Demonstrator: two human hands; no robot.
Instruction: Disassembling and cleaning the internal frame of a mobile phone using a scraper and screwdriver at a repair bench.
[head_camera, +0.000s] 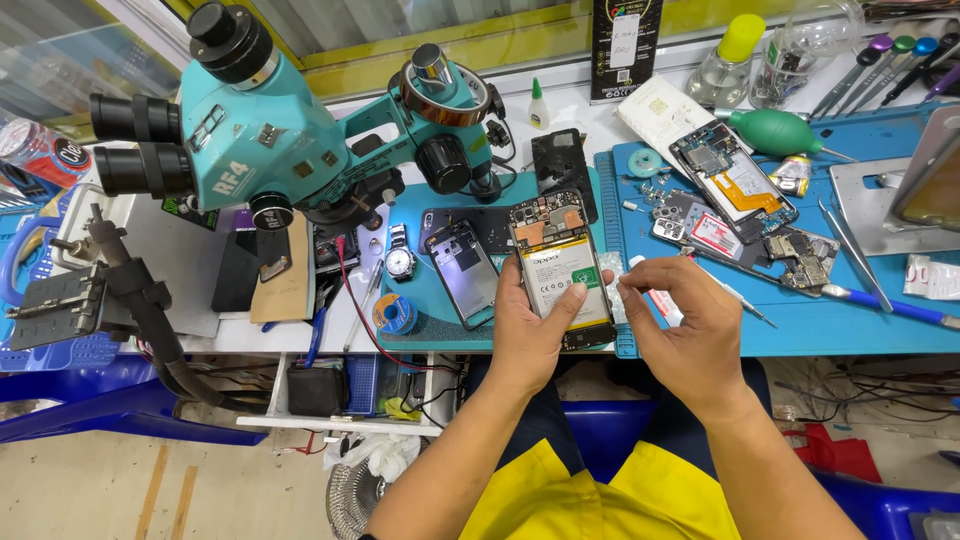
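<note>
On the cluttered counter (300, 335), your left hand (530, 335) grips the opened phone (560, 265), back off, battery still seated; beside it, your right hand (680, 325) has its fingers pinched on a small white strip (640, 288).

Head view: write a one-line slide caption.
Left hand holds an opened phone, battery exposed, while the right hand pinches a small part beside it, over a blue mat.
</note>
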